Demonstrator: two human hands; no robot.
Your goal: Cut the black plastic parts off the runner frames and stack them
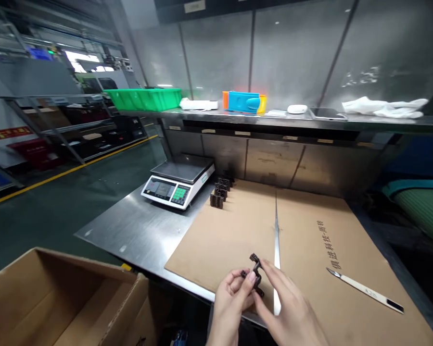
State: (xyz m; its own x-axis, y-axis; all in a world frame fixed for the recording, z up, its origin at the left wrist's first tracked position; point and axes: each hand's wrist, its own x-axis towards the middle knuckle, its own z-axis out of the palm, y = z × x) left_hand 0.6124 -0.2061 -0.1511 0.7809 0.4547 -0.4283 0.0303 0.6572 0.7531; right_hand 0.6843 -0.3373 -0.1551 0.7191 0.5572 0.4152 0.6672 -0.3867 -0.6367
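Near the front edge of the bench, my left hand [234, 300] pinches a small dark brown bracket-like part [257, 278] between thumb and fingers. My right hand [290, 302] holds the same part from the other side, its index finger at the upper end and its thumb near the lower end. The part's exact kind is not clear. Farther back on the cardboard sheet [245, 230], several similar dark parts [217, 201] stand in a row beside the scale. To the right of my hands lies a craft knife [366, 290] with a pale handle.
A digital scale [180, 180] stands on the metal bench at back left. Below left is an open cardboard box [90, 259]. The shelf above carries a green bin [144, 100], a blue and orange holder [243, 102], a phone [326, 113] and white gloves [384, 106].
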